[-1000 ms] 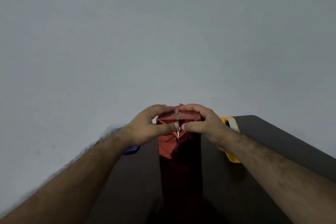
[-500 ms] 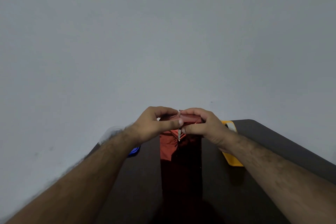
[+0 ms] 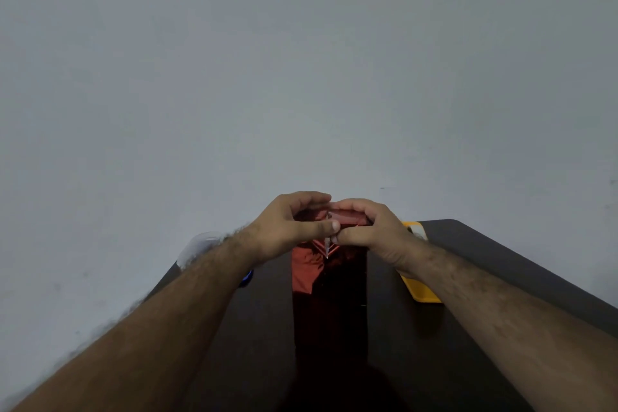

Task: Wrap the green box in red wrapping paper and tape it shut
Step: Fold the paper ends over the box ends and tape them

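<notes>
Both hands curled on wrapped box (image 3: 329, 281) top | left hand (image 3: 287, 227), right hand (image 3: 374, 231) pinch paper flap (image 3: 327, 246) between thumbs

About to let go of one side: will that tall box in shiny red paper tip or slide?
The tall box in shiny red wrapping paper stands on end, narrow, so probably tippy. Its glossy foil looks slippery on the dark table. Left hand and right hand pinch its top fold, likely springy.

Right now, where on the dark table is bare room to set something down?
Bare table lies right of the yellow object, and a strip lies between that and the red wrapped box. Another strip runs left of the box. It is crowded where the left hand and right hand grip the box top.
</notes>
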Tool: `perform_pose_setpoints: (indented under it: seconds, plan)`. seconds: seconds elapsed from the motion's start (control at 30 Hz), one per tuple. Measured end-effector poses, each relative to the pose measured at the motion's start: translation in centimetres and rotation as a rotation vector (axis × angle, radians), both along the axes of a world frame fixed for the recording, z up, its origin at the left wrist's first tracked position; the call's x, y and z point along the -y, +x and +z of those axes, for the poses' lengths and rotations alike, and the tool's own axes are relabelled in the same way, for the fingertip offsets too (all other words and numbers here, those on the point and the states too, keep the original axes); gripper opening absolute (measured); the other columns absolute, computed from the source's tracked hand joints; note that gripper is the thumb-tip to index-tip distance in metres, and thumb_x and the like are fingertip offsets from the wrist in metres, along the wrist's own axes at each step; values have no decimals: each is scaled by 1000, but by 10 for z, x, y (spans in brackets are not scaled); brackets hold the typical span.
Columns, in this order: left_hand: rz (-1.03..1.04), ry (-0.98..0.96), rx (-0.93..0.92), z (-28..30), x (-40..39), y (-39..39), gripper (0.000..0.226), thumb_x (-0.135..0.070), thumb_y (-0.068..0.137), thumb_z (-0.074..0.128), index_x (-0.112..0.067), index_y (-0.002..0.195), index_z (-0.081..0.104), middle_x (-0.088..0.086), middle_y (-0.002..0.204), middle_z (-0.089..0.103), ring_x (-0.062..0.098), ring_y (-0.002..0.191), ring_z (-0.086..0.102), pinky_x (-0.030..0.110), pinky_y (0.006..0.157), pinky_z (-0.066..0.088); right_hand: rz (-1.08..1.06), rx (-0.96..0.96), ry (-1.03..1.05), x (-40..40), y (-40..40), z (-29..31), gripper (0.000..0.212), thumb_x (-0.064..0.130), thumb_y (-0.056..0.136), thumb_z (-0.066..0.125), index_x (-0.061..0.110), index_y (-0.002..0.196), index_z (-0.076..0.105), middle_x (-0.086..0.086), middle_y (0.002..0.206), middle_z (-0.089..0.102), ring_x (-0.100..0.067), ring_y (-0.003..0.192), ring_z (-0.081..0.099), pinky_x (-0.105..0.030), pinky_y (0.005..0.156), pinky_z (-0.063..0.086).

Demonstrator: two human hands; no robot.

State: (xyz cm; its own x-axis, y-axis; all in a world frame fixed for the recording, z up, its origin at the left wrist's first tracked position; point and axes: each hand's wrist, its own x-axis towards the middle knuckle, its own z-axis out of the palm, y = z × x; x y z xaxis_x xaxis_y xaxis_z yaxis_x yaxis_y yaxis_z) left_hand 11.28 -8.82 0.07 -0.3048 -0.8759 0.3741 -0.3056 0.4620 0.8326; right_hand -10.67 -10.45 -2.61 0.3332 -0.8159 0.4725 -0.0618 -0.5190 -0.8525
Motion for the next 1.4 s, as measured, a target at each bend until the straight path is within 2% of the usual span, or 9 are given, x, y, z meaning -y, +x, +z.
perform_pose_setpoints:
  seconds: [0.13, 0.23, 0.43, 0.67, 0.87, 1.07, 1.2, 1.27, 1.4]
  plan:
    - [46, -48, 55, -2, -7, -4, 55, -29, 91, 84, -19, 142, 65, -12, 126, 75, 2, 118, 69, 36, 108, 55, 7, 0, 12, 2, 3, 0, 46, 12, 73, 82, 28, 115, 74, -4, 114, 78, -17, 109, 74, -24, 85, 59]
    - [88, -130, 177, -3, -13, -6, 39, -44, 94, 78, -36, 131, 69, -23, 120, 74, -3, 115, 68, 34, 106, 56, 20, -39, 54, 4, 1, 2, 66, 18, 70, 83, 21, 134, 67, -1, 119, 78, -15, 115, 72, -28, 95, 57]
    - [125, -157, 353, 1, -18, -3, 62, -89, 85, 50, -52, 132, 65, -24, 128, 69, 5, 124, 64, 50, 115, 42, 56, -158, 114, -6, -9, 8, 86, 16, 73, 88, 36, 149, 54, 12, 133, 70, -8, 122, 66, -28, 102, 53]
    - [38, -114, 161, -2, -15, -7, 28, -54, 94, 69, -44, 119, 76, -7, 114, 78, 17, 107, 75, 56, 102, 55, 15, -146, 88, -12, -6, 8, 82, 10, 75, 89, 34, 147, 57, 10, 133, 70, -9, 123, 66, -31, 108, 53]
    - [130, -204, 249, -5, -13, -7, 50, -76, 81, 70, -50, 124, 70, -20, 118, 75, 6, 113, 70, 47, 106, 54, -5, -122, 72, -16, -8, 1, 93, 9, 81, 85, 40, 157, 42, 8, 138, 61, -5, 118, 66, -16, 90, 54]
    - [130, -123, 181, -4, -9, -8, 100, -89, 63, 76, -47, 149, 48, -21, 140, 64, 6, 128, 62, 47, 112, 50, -2, -67, 75, -11, -7, 0, 77, 8, 77, 83, 35, 144, 58, 2, 133, 68, -13, 117, 69, -23, 88, 57]
    - [119, -178, 248, 1, -8, -4, 103, -82, 71, 77, -50, 158, 32, -21, 162, 41, 2, 149, 38, 37, 119, 40, 10, -33, 72, -10, -6, -1, 61, -2, 80, 80, 30, 130, 69, 1, 127, 73, -16, 115, 71, -23, 86, 58]
    - [36, -168, 141, 3, -11, -2, 92, -62, 79, 83, -43, 157, 38, -20, 159, 47, -5, 147, 38, 25, 114, 36, 14, -42, 67, -9, -5, 0, 61, 0, 77, 84, 29, 128, 70, -1, 127, 73, -18, 116, 71, -27, 89, 59]
    - [65, -172, -58, -1, -10, 3, 74, -52, 73, 84, -34, 140, 59, -12, 134, 69, 2, 131, 59, 43, 111, 46, -8, -58, 50, -5, -4, 0, 61, 4, 73, 90, 31, 124, 72, -3, 125, 73, -21, 116, 71, -36, 98, 61]
